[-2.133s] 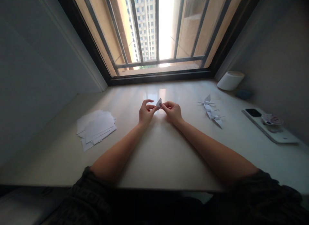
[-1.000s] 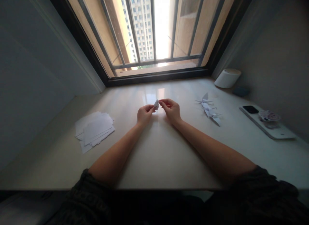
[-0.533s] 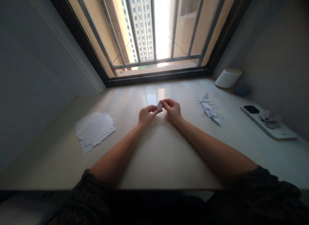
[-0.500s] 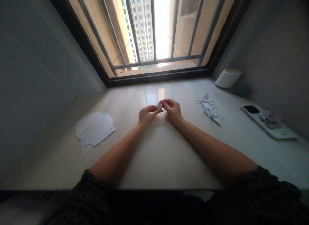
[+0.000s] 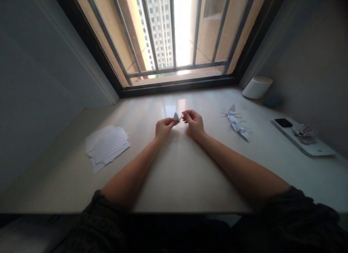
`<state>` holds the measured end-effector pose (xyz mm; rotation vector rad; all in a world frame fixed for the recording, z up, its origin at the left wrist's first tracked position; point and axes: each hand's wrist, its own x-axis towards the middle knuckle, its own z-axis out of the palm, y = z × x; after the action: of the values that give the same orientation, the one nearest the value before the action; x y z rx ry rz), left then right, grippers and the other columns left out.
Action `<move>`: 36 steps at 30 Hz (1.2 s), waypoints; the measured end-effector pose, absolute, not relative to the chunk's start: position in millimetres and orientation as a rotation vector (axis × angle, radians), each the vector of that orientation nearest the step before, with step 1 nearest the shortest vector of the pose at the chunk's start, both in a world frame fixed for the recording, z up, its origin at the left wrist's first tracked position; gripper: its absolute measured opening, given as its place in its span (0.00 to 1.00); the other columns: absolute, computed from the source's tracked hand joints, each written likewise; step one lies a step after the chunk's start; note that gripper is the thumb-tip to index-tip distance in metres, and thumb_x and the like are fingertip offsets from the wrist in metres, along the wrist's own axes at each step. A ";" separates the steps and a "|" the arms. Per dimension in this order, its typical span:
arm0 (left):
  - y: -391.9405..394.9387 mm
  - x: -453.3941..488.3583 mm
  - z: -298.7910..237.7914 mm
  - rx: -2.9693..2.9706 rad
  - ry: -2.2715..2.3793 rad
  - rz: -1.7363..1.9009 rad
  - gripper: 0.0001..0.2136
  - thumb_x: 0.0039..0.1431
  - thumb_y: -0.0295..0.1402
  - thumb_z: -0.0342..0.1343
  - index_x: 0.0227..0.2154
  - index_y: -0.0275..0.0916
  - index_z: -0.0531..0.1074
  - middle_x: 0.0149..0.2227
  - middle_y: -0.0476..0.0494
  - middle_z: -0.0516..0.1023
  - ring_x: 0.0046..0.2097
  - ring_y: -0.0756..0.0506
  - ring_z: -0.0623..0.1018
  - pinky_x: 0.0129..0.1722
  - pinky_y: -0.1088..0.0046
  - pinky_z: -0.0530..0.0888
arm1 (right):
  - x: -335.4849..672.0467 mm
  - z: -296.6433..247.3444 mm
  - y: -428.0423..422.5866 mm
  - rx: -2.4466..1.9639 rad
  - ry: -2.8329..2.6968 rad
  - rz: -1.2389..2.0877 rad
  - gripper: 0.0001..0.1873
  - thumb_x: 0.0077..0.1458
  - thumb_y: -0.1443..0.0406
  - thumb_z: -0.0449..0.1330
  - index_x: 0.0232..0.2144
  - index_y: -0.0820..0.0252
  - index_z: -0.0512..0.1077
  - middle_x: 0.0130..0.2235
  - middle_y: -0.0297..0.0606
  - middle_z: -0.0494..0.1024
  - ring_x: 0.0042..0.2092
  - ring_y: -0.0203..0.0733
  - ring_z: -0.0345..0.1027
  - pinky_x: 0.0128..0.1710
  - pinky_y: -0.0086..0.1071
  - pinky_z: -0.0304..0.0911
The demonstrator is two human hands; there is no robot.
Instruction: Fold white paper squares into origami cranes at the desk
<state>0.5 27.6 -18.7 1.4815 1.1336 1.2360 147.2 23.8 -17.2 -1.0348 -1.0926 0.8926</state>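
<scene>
A small folded piece of white paper (image 5: 176, 117) is pinched between both my hands above the middle of the pale table (image 5: 176, 173). My left hand (image 5: 162, 128) grips its lower left side with fingers curled. My right hand (image 5: 193, 121) pinches a thin tip on its right side, fingers closed. Both forearms rest on the table.
A loose stack of white paper sheets (image 5: 106, 146) lies at the left. Folded paper cranes (image 5: 236, 123) sit at the right. Further right are a phone (image 5: 284, 123) on a white tray (image 5: 312, 148), a white cylinder (image 5: 257, 87), and the barred window (image 5: 176, 39) behind.
The folded paper has turned slightly between my fingers. My right hand has drawn a little to the right, pulling out a thin tip. Arms stay in place.
</scene>
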 end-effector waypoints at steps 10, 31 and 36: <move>26.1 -0.4 -16.7 1.508 1.155 1.259 0.15 0.46 0.44 0.64 0.31 0.38 0.81 0.31 0.43 0.82 0.33 0.46 0.78 0.36 0.71 0.71 | 149.5 -16.1 21.5 -1.097 -1.235 0.854 0.17 0.46 0.53 0.65 0.33 0.59 0.78 0.33 0.38 0.81 0.32 0.39 0.71 0.35 0.33 0.66; 26.6 0.8 -13.4 1.468 1.129 1.252 0.15 0.46 0.45 0.65 0.29 0.37 0.80 0.31 0.42 0.82 0.34 0.46 0.78 0.37 0.71 0.71 | 147.3 -19.4 22.1 -1.083 -1.197 0.814 0.12 0.50 0.56 0.62 0.30 0.58 0.78 0.33 0.39 0.82 0.36 0.43 0.74 0.38 0.36 0.66; 23.5 1.7 -7.4 1.431 1.132 1.295 0.15 0.46 0.45 0.64 0.27 0.36 0.80 0.29 0.43 0.81 0.33 0.46 0.77 0.38 0.70 0.71 | 146.1 -20.6 23.8 -1.068 -1.169 0.851 0.12 0.50 0.56 0.61 0.30 0.58 0.77 0.34 0.39 0.81 0.37 0.43 0.74 0.37 0.35 0.66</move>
<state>1.7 23.5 -7.4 1.4315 1.1323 1.2947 146.1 23.8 -20.6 -1.0678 -1.1686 0.8513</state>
